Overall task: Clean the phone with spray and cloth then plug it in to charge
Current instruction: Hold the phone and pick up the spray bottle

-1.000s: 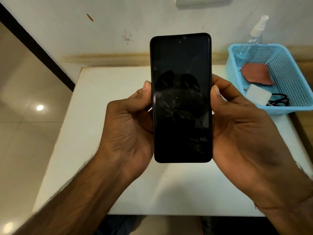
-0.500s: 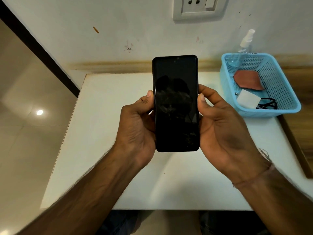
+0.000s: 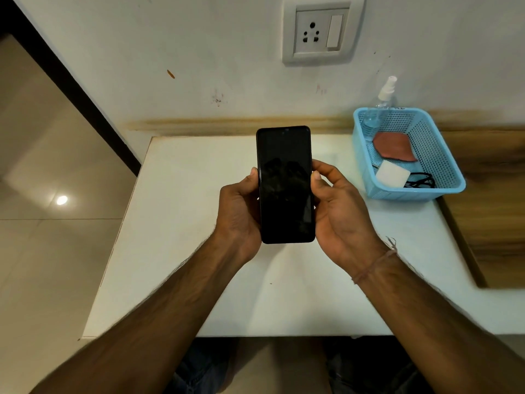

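Observation:
A black phone (image 3: 285,183) with a dark, smudged screen faces me, held upright above the white table (image 3: 181,223). My left hand (image 3: 240,214) grips its left edge and my right hand (image 3: 338,211) grips its right edge. At the right, a blue basket (image 3: 437,155) holds a clear spray bottle (image 3: 382,103) with a white nozzle, a reddish-brown cloth (image 3: 393,146), a white charger block (image 3: 392,174) and a black cable (image 3: 422,182). A white wall socket (image 3: 321,31) with a switch sits above the table.
The table stands against a marked white wall. A wooden surface (image 3: 488,200) adjoins it on the right, behind the basket. Shiny tiled floor (image 3: 56,223) lies to the left. My legs show under the table's near edge.
The phone and both hands have moved away from the camera and lower toward the table, so they look smaller. The wall socket has come fully into view.

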Demonstrator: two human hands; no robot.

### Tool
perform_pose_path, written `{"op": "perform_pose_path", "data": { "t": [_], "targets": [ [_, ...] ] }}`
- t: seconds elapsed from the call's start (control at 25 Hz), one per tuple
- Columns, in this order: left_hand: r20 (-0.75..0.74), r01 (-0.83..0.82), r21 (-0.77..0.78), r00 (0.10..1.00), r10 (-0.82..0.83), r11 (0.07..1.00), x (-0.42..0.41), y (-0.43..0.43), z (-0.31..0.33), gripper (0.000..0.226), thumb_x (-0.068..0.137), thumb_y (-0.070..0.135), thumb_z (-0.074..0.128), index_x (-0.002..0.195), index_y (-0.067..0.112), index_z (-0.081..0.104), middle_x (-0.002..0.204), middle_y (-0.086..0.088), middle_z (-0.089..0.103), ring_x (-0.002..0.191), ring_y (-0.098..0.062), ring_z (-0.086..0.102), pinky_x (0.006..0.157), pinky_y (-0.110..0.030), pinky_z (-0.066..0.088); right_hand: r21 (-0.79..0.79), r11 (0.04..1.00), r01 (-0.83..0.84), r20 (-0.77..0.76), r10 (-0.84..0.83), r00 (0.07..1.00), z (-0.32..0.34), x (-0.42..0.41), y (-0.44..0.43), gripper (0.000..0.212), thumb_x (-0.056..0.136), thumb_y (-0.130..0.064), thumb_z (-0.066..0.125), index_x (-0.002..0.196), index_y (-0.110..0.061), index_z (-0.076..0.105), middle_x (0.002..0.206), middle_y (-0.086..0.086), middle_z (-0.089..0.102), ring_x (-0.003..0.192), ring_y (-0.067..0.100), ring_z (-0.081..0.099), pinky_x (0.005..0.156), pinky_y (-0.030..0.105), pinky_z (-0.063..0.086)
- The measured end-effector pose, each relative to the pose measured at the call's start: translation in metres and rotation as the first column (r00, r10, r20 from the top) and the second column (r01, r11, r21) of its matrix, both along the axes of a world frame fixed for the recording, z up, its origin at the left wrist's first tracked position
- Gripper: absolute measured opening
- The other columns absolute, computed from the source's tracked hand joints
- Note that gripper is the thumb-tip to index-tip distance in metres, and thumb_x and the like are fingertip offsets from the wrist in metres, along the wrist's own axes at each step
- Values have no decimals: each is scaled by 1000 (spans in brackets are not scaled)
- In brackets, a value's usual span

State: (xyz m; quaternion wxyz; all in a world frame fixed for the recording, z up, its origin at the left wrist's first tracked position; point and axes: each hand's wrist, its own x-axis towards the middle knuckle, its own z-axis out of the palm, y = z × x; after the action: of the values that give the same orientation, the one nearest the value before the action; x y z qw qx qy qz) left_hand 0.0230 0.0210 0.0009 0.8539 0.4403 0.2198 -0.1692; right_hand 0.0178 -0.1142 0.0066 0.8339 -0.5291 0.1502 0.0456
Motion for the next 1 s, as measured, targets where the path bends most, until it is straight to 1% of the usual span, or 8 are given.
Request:
{"op": "perform_pose_path", "data": {
  "t": [0.12,0.2,0.32,0.44,0.6,0.8,0.88,1.0],
  "targets": [
    [-16,10,13,1000,-10,1000,1,-1,-5,47,102,42,41,126,13,69,121,-14,73,103,-36,70,97,-51,54,-34,999,27,-26,-27,999,-2,0,3,23,101,-16,47,112,-20,66,107,4,72,98,26,69,67,37,60],
    [-19,-2,27,1000,3,1000,1,-1,-8,47,102,41,40,124,13,70,119,-15,73,103,-36,70,99,-51,53,-64,997,34,-31,-36,999,-3,0,4,23,101,-17,47,111,-21,67,105,2,72,97,26,69,66,36,60],
    [-20,-17,69,1000,19,997,0,-3,-13,48,102,42,40,125,13,70,117,-14,73,101,-34,70,95,-48,55,-91,995,48,-38,-52,998,-6,0,6,22,101,-16,47,108,-23,67,104,1,72,97,25,68,65,34,59],
    [-15,-20,96,1000,21,995,-3,-6,-15,46,102,41,39,120,14,72,110,-12,76,94,-31,72,87,-43,58,-105,993,51,-41,-55,998,-8,-1,7,23,101,-15,47,103,-26,67,105,0,71,98,25,68,71,37,60],
    [-1,-14,127,1000,14,992,-5,-8,-15,48,103,42,34,113,15,72,104,-11,76,92,-30,71,84,-42,58,-102,994,36,-42,-41,998,-7,-2,7,24,102,-14,46,102,-26,67,106,0,71,96,20,67,65,31,59],
    [15,16,134,1000,-18,991,-6,-9,-13,52,103,42,31,119,13,71,104,-12,76,85,-26,74,70,-35,61,-118,993,20,-45,-25,999,-8,-3,6,24,102,-17,45,103,-28,66,111,-1,69,102,21,65,81,42,58],
    [3,27,116,1000,-27,993,-6,-9,-11,53,103,44,31,120,13,71,106,-12,76,84,-26,74,70,-35,62,-130,991,13,-46,-19,999,-8,-4,6,23,102,-17,44,103,-28,65,111,-2,68,104,21,64,84,42,57],
    [-8,47,85,999,-47,995,-7,-8,-6,58,102,51,32,129,12,67,120,-16,73,95,-32,72,77,-39,62,-141,990,3,-41,-9,999,-8,-3,5,23,102,-18,44,102,-29,65,111,-2,68,104,21,64,83,39,57]
  ]
}}
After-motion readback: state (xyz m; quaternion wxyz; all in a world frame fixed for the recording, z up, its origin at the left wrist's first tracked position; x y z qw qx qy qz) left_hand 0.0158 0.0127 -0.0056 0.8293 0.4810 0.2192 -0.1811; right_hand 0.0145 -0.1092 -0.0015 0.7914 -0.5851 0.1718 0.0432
